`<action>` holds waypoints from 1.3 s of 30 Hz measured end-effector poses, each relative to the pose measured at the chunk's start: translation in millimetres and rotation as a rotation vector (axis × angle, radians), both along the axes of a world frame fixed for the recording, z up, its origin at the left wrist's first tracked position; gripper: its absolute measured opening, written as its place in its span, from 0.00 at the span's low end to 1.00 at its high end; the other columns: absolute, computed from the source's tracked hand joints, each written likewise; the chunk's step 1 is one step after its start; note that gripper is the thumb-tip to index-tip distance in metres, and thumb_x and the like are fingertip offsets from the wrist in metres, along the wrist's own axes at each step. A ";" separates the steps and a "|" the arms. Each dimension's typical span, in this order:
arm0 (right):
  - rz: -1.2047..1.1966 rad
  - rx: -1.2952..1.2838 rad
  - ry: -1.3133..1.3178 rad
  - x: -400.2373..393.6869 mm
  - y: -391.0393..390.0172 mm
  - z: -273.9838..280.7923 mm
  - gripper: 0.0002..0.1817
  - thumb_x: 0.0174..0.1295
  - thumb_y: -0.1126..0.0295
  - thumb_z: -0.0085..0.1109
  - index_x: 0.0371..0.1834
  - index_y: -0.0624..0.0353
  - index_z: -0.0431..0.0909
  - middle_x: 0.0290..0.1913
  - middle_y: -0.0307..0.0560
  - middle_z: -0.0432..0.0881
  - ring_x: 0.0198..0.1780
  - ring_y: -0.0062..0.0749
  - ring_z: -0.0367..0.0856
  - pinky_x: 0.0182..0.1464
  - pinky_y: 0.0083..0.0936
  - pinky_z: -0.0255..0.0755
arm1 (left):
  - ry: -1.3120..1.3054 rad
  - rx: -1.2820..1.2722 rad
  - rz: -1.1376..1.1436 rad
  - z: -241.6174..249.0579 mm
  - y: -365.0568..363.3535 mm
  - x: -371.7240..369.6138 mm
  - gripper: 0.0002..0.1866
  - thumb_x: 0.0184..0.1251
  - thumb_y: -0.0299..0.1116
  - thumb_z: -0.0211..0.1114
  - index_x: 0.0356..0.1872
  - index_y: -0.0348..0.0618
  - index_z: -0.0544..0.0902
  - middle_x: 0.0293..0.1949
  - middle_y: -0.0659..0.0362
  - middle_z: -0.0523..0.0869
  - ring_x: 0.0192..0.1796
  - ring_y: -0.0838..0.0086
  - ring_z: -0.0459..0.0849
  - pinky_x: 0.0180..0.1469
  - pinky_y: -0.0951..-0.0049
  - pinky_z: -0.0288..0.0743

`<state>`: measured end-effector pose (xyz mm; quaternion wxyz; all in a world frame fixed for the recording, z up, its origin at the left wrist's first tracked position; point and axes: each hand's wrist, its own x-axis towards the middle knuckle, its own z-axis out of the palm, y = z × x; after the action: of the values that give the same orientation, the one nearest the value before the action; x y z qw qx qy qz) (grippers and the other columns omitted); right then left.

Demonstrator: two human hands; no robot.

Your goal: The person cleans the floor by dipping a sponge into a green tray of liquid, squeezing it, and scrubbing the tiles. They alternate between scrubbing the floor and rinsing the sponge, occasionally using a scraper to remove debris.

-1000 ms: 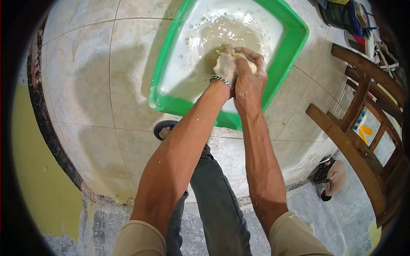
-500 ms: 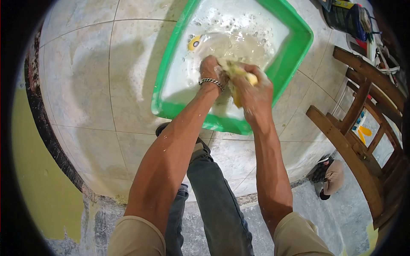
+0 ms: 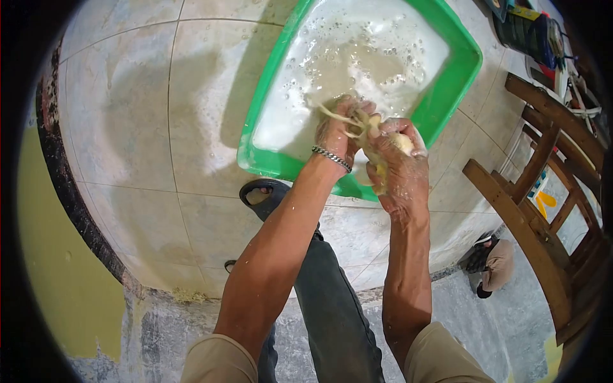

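Note:
Both hands are closed around a pale yellow, soaking wet soft thing (image 3: 373,129) whose exact kind I cannot make out. A thin cream cord (image 3: 336,115) sticks out of it to the left. My left hand (image 3: 336,127), with a chain bracelet at the wrist, grips its left side. My right hand (image 3: 403,163) is wrapped round the bunched right side, and yellow material shows between the fingers. Below them is a green plastic basin (image 3: 263,96) of cloudy, bubbly water (image 3: 389,32); the hands are above its near part.
The basin stands on pale floor tiles (image 3: 121,127). A wooden chair-like frame (image 3: 504,204) lies to the right, and a dark container (image 3: 523,32) is at the top right. My sandalled foot (image 3: 258,195) is just below the basin's near left corner.
Both hands have come nearer to me and slightly right with the wet yellow thing. The cord now shows. The yellow round piece with a dark spot, seen in the water before, is no longer visible there.

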<state>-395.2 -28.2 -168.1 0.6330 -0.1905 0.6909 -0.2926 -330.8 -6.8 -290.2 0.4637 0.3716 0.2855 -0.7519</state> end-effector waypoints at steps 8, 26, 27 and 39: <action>0.055 -0.089 0.241 16.1 -13.8 -30.1 0.20 0.66 0.50 0.67 0.36 0.58 0.80 0.28 0.40 0.80 0.23 0.19 0.76 0.17 0.17 0.65 | 0.026 0.041 0.138 20.2 -7.9 0.8 0.18 0.78 0.46 0.52 0.45 0.43 0.83 0.41 0.59 0.86 0.43 0.71 0.83 0.49 0.69 0.79; 0.636 -0.626 0.791 2.7 -12.8 -57.8 0.24 0.73 0.52 0.56 0.31 0.64 0.76 0.26 0.38 0.75 0.29 0.22 0.69 0.30 0.27 0.67 | -0.534 -0.357 -0.353 69.8 -10.1 9.9 0.34 0.57 0.51 0.75 0.54 0.32 0.78 0.52 0.49 0.82 0.53 0.62 0.82 0.56 0.66 0.75; 0.640 -0.641 0.802 3.9 -13.8 -58.8 0.23 0.73 0.52 0.56 0.32 0.64 0.76 0.26 0.38 0.76 0.29 0.22 0.70 0.30 0.27 0.67 | -0.613 -0.379 -0.408 69.4 -9.6 11.8 0.35 0.57 0.51 0.75 0.55 0.31 0.77 0.53 0.47 0.82 0.53 0.59 0.82 0.57 0.64 0.76; 0.718 -0.657 0.804 8.5 -14.2 -47.8 0.15 0.73 0.60 0.54 0.41 0.64 0.76 0.33 0.40 0.76 0.34 0.25 0.75 0.34 0.26 0.71 | -0.351 -0.344 -0.065 48.7 -15.0 -11.9 0.27 0.55 0.42 0.73 0.48 0.31 0.76 0.45 0.49 0.83 0.47 0.69 0.83 0.51 0.70 0.77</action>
<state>-386.7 -42.4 -215.9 0.2910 -0.6901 0.6420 -0.1644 -342.7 -21.8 -241.5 0.5381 0.4211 0.0564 -0.7280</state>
